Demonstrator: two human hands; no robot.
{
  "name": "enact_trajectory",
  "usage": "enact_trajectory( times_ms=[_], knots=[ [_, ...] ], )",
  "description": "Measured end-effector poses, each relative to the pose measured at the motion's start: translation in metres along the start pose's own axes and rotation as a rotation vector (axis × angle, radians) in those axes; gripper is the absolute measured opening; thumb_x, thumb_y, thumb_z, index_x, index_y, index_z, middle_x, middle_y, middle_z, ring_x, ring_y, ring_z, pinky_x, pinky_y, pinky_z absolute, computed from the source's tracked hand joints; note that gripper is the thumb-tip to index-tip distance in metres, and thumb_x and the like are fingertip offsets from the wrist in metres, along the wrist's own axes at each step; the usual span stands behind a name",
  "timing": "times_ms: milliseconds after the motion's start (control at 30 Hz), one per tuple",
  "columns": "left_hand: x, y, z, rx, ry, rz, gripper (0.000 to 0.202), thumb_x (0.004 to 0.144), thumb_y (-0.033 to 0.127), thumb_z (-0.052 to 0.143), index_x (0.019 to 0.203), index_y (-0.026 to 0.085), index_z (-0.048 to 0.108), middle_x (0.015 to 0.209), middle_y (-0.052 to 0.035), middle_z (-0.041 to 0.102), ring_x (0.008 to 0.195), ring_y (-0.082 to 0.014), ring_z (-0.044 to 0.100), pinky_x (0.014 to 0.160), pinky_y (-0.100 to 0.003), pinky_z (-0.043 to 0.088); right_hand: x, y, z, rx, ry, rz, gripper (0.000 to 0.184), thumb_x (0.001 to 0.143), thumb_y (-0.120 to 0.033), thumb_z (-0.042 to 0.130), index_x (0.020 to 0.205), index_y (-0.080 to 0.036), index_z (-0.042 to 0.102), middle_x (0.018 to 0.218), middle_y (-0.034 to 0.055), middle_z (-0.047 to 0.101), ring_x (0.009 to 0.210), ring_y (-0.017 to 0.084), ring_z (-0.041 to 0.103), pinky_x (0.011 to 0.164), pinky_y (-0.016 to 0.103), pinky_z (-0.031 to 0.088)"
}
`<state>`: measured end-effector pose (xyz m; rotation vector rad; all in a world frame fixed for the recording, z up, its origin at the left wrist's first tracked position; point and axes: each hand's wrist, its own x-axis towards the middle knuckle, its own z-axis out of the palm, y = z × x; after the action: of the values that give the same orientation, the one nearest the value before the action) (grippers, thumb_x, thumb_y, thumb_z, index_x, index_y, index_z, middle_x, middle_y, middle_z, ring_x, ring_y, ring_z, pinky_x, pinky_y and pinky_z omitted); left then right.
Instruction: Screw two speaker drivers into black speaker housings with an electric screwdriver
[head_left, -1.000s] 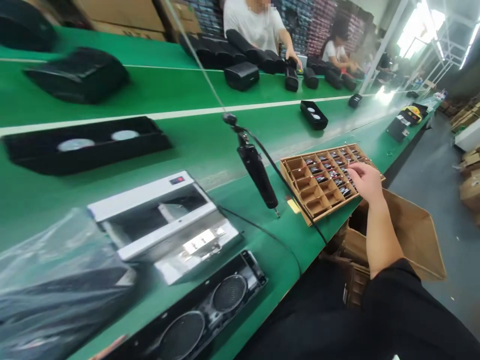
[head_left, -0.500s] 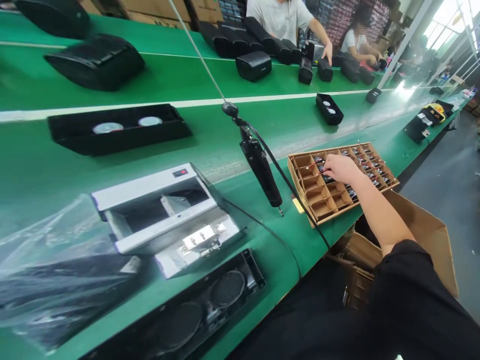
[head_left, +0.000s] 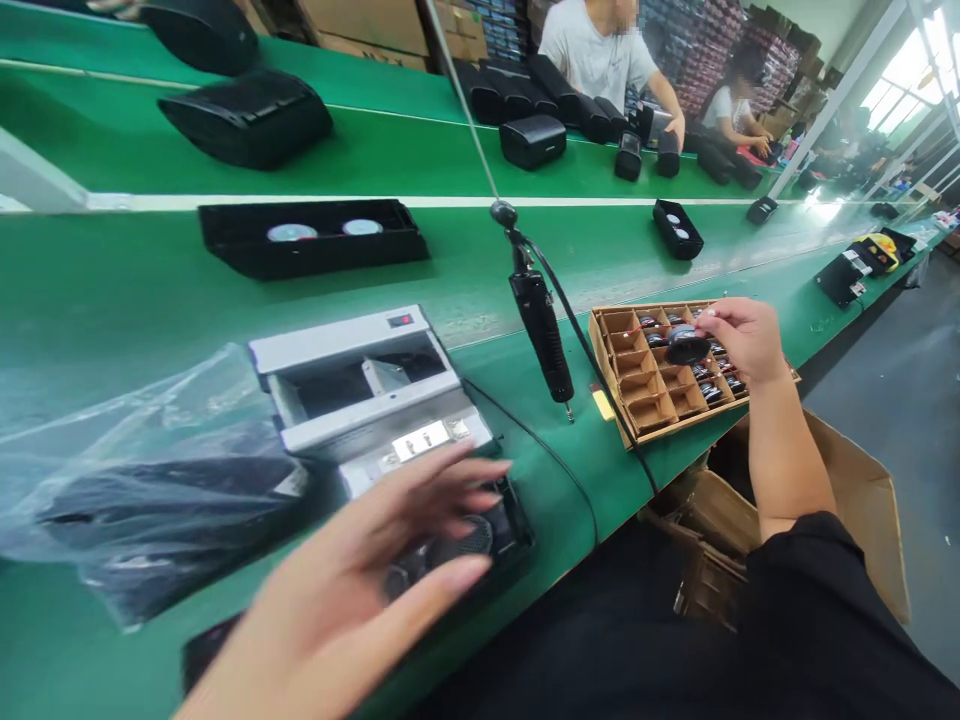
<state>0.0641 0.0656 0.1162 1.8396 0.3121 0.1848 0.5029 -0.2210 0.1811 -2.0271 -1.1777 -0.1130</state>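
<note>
My right hand pinches a small round black speaker driver by its edge, held just above a divided cardboard box. More drivers with red wires lie in several of the box's cells; other cells hold nothing. My left hand, a little blurred, hovers with its fingers spread over a long black speaker housing. Part of that housing, with a round mesh grille, shows between the fingers; the rest is hidden by the hand.
A black electric screwdriver hangs from a cord in the middle. Left of it lie a silver metal frame and a plastic-bagged dark item. Black shells with round discs rest on the green bench. Across it, a person handles a black speaker.
My right hand has lifted a speaker driver out of the cardboard box. My left hand has come into view from below, over the black housing. The view has shifted slightly.
</note>
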Motion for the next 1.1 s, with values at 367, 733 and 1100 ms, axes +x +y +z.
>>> enact_trajectory(
  times_ms=[367,733,1100],
  knots=[
    [0.044,0.021,0.105,-0.996,-0.592,-0.048,0.087,0.098,0.082,0.093,0.168,0.035,0.071,0.145,-0.0177,0.082,0.104,-0.0285,0.081,0.065,-0.029,0.067,-0.002,-0.096,0.055,0.163,-0.499,-0.233,0.033,0.099,-0.066,0.096,0.102,-0.033,0.096,0.093,-0.0006,0.094,0.088,0.018,0.09,0.086,0.031,0.077],
    [-0.12,-0.027,-0.052,-0.05,0.375,-0.452,0.072,0.091,0.08,0.08,0.14,0.027,0.075,0.126,-0.0119,0.091,0.11,-0.0414,0.085,0.088,-0.054,0.075,0.071,0.042,0.05,-0.64,-0.631,0.386,0.047,0.113,-0.051,0.084,0.151,-0.024,0.079,0.158,0.0129,0.081,0.138,0.03,0.082,0.118,0.056,0.074],
    [-0.071,-0.006,-0.005,1.006,-0.032,-0.202,0.047,0.11,0.033,0.059,0.146,0.019,0.085,0.124,-0.0175,0.081,0.107,-0.0388,0.083,0.091,-0.05,0.068,0.073,0.04,0.062,-1.025,-0.611,0.644,0.045,0.125,-0.054,0.059,0.144,-0.021,0.083,0.153,0.0169,0.082,0.142,0.027,0.081,0.121,0.05,0.071]
  ],
)
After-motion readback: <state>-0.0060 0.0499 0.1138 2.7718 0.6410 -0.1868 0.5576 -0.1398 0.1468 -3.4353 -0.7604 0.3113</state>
